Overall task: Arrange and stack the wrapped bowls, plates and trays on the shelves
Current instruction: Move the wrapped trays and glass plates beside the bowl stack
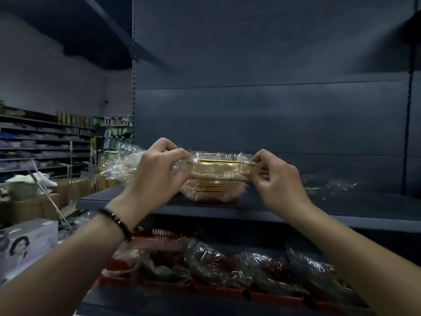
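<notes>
- Pinching the left end of the wrap on the tray (216, 176), fingers curled: left hand (157, 172).
- Pinching the right end of the same wrap, fingers curled: right hand (278, 181).
- Between both hands: gold tray, bottom down at the shelf (319, 208); hard to tell if resting or lifted a bit.
- Just behind the left hand, same shelf: another wrapped bundle (123, 163).
- Right of the right hand: clear film (330, 185), too dark to tell what is inside.
- Under both arms, one level down: red trays (218, 290) in shiny wrap, side by side.
- On the left wrist: dark band (118, 222).
- Left of the left arm: white box (27, 242).
</notes>
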Tool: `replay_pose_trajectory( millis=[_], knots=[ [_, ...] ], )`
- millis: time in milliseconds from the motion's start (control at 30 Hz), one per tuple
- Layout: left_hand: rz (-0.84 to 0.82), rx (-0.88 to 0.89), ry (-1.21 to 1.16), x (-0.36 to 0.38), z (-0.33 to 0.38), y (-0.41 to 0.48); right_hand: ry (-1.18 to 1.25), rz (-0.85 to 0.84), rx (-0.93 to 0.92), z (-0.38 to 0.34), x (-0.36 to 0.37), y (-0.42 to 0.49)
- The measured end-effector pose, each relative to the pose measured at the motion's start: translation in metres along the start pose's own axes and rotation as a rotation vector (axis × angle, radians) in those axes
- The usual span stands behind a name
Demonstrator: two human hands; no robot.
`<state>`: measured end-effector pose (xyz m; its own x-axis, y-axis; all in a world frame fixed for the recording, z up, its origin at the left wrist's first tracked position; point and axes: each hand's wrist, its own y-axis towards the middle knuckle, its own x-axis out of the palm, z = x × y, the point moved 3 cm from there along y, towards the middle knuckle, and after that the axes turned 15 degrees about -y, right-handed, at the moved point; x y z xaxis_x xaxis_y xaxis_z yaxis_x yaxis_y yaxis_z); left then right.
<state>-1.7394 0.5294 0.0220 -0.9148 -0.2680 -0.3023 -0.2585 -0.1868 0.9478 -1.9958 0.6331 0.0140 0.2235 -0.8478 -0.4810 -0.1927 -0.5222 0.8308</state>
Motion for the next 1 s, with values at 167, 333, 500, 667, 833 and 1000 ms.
replay_pose_trajectory(
  millis=[167,333,500,667,833,1000],
  knots=[
    [-0.031,-0.015,0.005,0.038,-0.056,0.02,-0.04,-0.046,-0.01,0.023,0.048,0.041],
    [-0.095,-0.074,0.004,0.064,-0.094,0.015,-0.068,-0.108,0.004,0.045,0.092,0.052],
    [-0.191,-0.108,-0.039,0.075,-0.114,-0.006,-0.117,-0.103,-0.065,0.058,0.114,0.05],
    [-0.226,-0.144,-0.067,0.084,-0.124,-0.022,-0.207,-0.198,-0.158,0.067,0.127,0.044],
    [-0.174,-0.192,-0.032,0.092,-0.124,-0.031,-0.302,-0.236,-0.204,0.073,0.125,0.042],
    [-0.176,-0.234,0.024,0.095,-0.115,-0.032,-0.355,-0.329,-0.113,0.068,0.125,0.043]
  ],
)
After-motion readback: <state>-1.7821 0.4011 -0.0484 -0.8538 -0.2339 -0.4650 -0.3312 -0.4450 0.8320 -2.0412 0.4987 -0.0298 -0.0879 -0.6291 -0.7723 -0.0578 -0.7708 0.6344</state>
